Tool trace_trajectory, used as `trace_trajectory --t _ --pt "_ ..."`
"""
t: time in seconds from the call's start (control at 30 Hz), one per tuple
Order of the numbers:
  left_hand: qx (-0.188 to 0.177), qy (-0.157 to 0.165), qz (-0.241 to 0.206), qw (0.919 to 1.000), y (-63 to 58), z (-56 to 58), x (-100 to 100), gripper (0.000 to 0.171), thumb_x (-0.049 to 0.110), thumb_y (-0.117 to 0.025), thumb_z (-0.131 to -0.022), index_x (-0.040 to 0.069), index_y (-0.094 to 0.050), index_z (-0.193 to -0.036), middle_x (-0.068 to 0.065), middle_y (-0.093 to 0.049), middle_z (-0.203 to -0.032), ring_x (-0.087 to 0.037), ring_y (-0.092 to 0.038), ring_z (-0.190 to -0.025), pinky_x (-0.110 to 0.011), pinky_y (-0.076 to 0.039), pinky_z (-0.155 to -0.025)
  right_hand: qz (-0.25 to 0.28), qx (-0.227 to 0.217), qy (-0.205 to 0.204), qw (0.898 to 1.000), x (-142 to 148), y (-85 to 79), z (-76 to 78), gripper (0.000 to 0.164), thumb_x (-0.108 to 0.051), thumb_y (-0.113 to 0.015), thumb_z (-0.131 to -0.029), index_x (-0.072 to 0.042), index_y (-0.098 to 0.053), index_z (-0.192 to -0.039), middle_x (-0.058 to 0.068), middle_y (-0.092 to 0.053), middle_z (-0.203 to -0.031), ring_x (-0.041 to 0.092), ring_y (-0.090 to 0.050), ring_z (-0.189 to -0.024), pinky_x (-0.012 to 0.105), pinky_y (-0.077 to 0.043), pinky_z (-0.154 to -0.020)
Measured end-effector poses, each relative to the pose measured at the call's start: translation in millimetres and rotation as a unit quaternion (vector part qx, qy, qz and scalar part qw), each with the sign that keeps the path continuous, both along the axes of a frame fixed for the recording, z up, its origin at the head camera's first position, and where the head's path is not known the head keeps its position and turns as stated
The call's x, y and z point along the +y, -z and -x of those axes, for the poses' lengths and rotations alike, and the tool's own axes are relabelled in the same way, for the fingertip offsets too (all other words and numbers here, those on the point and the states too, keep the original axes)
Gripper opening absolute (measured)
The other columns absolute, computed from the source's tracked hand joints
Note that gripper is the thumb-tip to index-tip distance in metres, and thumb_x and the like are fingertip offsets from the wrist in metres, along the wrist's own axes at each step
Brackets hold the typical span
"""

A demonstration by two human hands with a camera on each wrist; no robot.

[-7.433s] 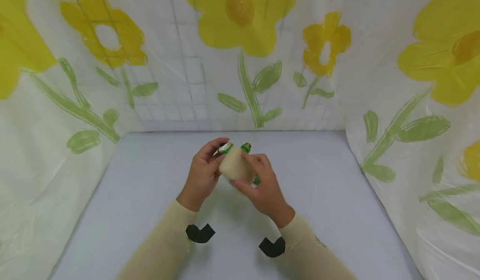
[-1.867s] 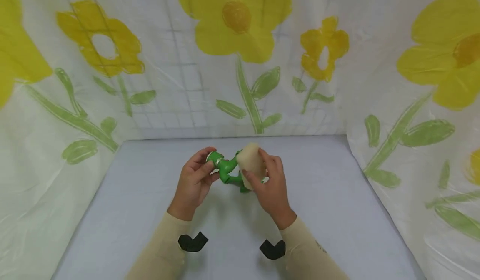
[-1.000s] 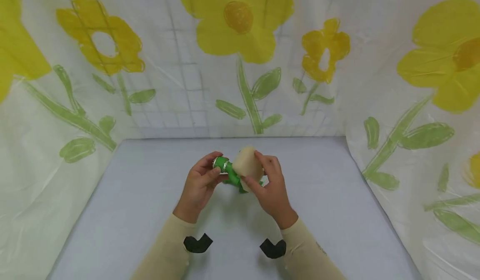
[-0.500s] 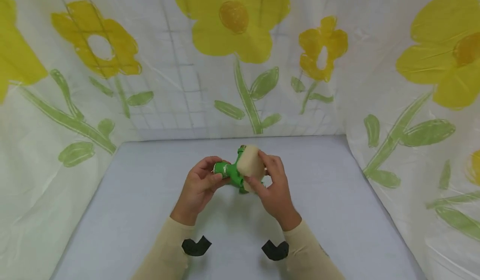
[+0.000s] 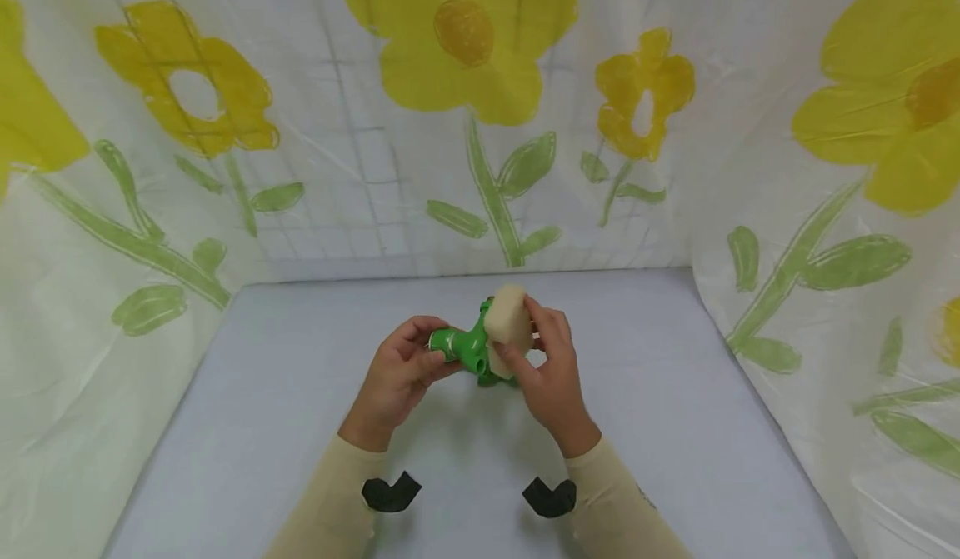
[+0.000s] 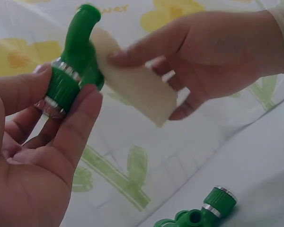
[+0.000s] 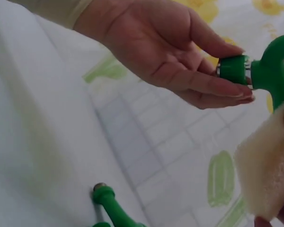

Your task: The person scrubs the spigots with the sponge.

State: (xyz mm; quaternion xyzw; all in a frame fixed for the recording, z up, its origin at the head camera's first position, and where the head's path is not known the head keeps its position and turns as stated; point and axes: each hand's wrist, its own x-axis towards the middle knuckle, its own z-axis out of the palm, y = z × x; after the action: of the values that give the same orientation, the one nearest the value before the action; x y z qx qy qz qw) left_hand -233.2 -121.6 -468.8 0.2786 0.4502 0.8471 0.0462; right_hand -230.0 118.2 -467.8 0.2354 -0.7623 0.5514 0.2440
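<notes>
My left hand [image 5: 397,367] pinches the ribbed knob of a green tap [image 5: 471,346] between thumb and fingers, holding it up off the table. In the left wrist view the tap's curved spout [image 6: 80,33] points upward and silver rings band the knob. My right hand [image 5: 553,367] grips a cream sponge [image 5: 508,316], thumb on one face and fingers on the other. The sponge lies against the tap's body and hides part of it. Below the hands, a second green tap [image 6: 196,216] lies on the table, mostly covered by the sponge in the head view.
A pale table [image 5: 660,392] spreads under both arms. White sheeting [image 5: 322,201] printed with yellow flowers walls it in at the back and both sides. Dark curved pieces [image 5: 392,492] sit at the cuffs of the beige sleeves.
The held tap has turned, its knob swinging from facing up to lying sideways at the left. The right hand has shifted the sponge over the tap's body, most recently slightly right and upward.
</notes>
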Motion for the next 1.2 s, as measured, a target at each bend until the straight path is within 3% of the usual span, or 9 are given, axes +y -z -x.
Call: trace_trajectory --t 0.13,0.27,0.33,0.47,0.6,0.8,0.9,1.07,1.2 --pt "-0.005 -0.008 -0.001 1.0 -0.2 -2.4 0.9 0.028 -0.006 -0.066 -0.106 0.006 -0.063 -0.132 -0.012 -0.066 -0.128 -0.022 -0.071 -0.114 -0.048 -0.058 -0.101 0.009 -0.035 -0.005 0.999 -2.1 -0.7 1.9 0.071 -0.013 -0.08 -0.101 -0.006 -0.047 -0.164 0.013 -0.054 -0.136 0.025 -0.057 -0.117 0.046 -0.055 -0.089" --pt "-0.003 -0.031 -0.033 0.999 0.1 -0.1 0.2 0.028 -0.009 -0.058 -0.109 0.005 -0.064 -0.133 -0.01 -0.068 -0.123 -0.021 -0.071 -0.11 -0.042 -0.061 -0.098 -0.008 -0.018 -0.066 0.998 -7.4 -4.3 -1.6 0.071 -0.011 -0.079 -0.1 -0.007 -0.048 -0.164 0.011 -0.055 -0.136 0.026 -0.058 -0.115 0.043 -0.057 -0.087" --pt "-0.001 -0.033 -0.039 0.9987 -0.3 1.2 1.3 0.026 -0.007 -0.059 -0.109 0.005 -0.064 -0.132 -0.01 -0.069 -0.122 -0.022 -0.072 -0.108 -0.043 -0.061 -0.097 -0.009 -0.009 -0.077 0.997 -7.6 -7.4 -2.2 0.071 -0.009 -0.079 -0.099 -0.006 -0.049 -0.163 0.012 -0.055 -0.135 0.028 -0.059 -0.114 0.043 -0.058 -0.086" --pt "0.002 -0.008 -0.02 0.9998 -0.8 2.3 5.0 0.024 -0.002 -0.066 -0.108 0.006 -0.064 -0.131 -0.01 -0.07 -0.123 -0.024 -0.073 -0.107 -0.047 -0.061 -0.098 0.017 -0.008 -0.024 1.0 -4.3 -9.8 1.8 0.068 -0.007 -0.079 -0.1 -0.005 -0.049 -0.162 0.014 -0.056 -0.133 0.029 -0.06 -0.114 0.043 -0.058 -0.087" --pt "-0.002 0.002 -0.014 0.9999 -1.3 1.8 8.7 0.024 0.002 -0.069 -0.108 0.006 -0.064 -0.131 -0.01 -0.071 -0.123 -0.023 -0.074 -0.108 -0.047 -0.06 -0.099 0.054 -0.048 0.005 0.997 -4.9 -8.2 4.2 0.067 -0.013 -0.081 -0.101 -0.009 -0.051 -0.161 0.011 -0.059 -0.133 0.027 -0.063 -0.115 0.041 -0.06 -0.088" --pt "-0.017 -0.017 -0.039 0.9989 0.7 2.1 11.4 0.021 -0.001 -0.065 -0.108 0.005 -0.065 -0.129 -0.009 -0.074 -0.119 -0.022 -0.074 -0.106 -0.042 -0.061 -0.097 0.047 -0.051 -0.064 0.996 -12.6 -6.4 -4.1 0.067 -0.014 -0.082 -0.097 -0.012 -0.053 -0.158 0.008 -0.063 -0.132 0.028 -0.064 -0.114 0.046 -0.063 -0.087" --pt "-0.018 -0.011 -0.016 0.9997 3.4 1.2 11.8 0.021 -0.003 -0.067 -0.107 0.006 -0.065 -0.126 -0.009 -0.073 -0.119 -0.022 -0.074 -0.105 -0.042 -0.061 -0.098 0.059 -0.048 -0.052 0.996 -11.5 -4.1 -5.1 0.066 -0.01 -0.082 -0.096 -0.013 -0.054 -0.157 0.008 -0.063 -0.132 0.029 -0.064 -0.114 0.043 -0.063 -0.087" --pt "0.003 0.002 0.065 0.9979 6.6 -1.2 13.9 0.024 -0.005 -0.071 -0.102 0.009 -0.066 -0.12 -0.007 -0.071 -0.113 -0.018 -0.072 -0.103 -0.035 -0.059 -0.098 0.108 -0.082 -0.013 0.991 -6.4 2.5 -0.5 0.062 -0.006 -0.081 -0.099 -0.013 -0.055 -0.156 0.009 -0.063 -0.132 0.028 -0.064 -0.113 0.035 -0.062 -0.085" --pt "-0.006 -0.013 0.064 0.9979 6.4 -1.7 15.2 0.02 0.0 -0.071 -0.104 0.008 -0.066 -0.122 -0.006 -0.073 -0.11 -0.017 -0.071 -0.103 -0.035 -0.059 -0.098 0.071 -0.069 -0.021 0.995 -8.1 2.1 -3.1 0.064 -0.007 -0.081 -0.098 -0.012 -0.054 -0.156 0.007 -0.06 -0.133 0.026 -0.062 -0.116 0.04 -0.061 -0.088"
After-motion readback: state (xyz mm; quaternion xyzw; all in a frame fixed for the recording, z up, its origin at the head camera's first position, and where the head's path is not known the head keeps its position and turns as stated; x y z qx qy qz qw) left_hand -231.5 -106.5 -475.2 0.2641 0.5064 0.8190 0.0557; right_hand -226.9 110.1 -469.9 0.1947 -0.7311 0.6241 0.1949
